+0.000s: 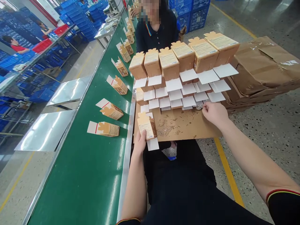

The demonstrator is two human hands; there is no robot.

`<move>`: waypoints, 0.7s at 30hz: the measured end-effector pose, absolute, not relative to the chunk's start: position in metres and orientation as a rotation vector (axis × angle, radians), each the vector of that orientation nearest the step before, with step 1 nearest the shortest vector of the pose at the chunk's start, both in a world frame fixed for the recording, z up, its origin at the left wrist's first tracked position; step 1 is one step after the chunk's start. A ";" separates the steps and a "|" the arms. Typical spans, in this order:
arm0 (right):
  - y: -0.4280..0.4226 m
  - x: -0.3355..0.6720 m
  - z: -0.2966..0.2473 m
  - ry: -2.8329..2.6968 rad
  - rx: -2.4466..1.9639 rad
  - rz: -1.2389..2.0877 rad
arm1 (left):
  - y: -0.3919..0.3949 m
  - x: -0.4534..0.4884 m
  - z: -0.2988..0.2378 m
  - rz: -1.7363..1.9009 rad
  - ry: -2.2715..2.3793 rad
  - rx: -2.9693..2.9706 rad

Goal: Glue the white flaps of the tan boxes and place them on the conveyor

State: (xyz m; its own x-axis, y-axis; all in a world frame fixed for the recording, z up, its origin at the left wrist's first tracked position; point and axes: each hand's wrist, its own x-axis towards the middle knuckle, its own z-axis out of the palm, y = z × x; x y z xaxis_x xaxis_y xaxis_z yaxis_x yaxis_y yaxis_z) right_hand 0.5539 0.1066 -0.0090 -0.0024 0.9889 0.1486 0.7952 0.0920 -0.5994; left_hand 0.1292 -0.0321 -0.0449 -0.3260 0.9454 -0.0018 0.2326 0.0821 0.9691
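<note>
My left hand (140, 141) grips a small tan carton (145, 126) near the belt-side corner of a brown cardboard sheet (185, 125). White flaps stick out from this carton at its top and bottom. My right hand (214, 114) is closed in a pinch at the right end of the stacked cartons (169, 64). A small, thin, shiny thing (199, 107) shows at its fingertips, too small to name. The stacked cartons lie in rows, their white flaps pointing toward me.
To the left runs a green conveyor belt (93, 175) with a metal edge, carrying a line of upright cartons (111, 129) with raised flaps. A person (154, 34) sits beyond the stack. Large brown-wrapped bundles (264, 68) stand at right; blue crates (194, 15) are behind.
</note>
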 end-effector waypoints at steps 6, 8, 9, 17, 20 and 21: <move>0.102 0.561 -0.015 -1.764 -1.648 0.426 | -0.044 0.140 -0.032 1.466 1.409 0.814; 0.084 0.550 -0.014 -1.738 -1.613 0.483 | -0.034 0.145 -0.033 1.524 1.440 0.843; 0.072 0.539 -0.015 -1.738 -1.569 0.538 | -0.029 0.148 -0.035 1.536 1.467 0.872; -0.025 0.405 -0.050 -2.043 -1.159 0.777 | -0.017 0.153 -0.053 1.455 1.542 1.019; -0.032 0.386 -0.061 -2.163 -1.137 0.687 | -0.021 0.151 -0.055 1.434 1.533 1.060; -0.031 0.384 -0.064 -2.184 -1.141 0.672 | -0.022 0.151 -0.056 1.429 1.534 1.065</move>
State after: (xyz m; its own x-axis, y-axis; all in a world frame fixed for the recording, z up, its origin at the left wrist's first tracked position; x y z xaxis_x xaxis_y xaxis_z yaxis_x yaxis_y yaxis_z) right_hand 0.3843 -0.0312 -0.0641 -0.4667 0.8459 0.2582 0.5544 0.5073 -0.6598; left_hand 0.1506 -0.0218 -0.0556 -0.3541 0.9352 0.0051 0.0714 0.0216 0.9972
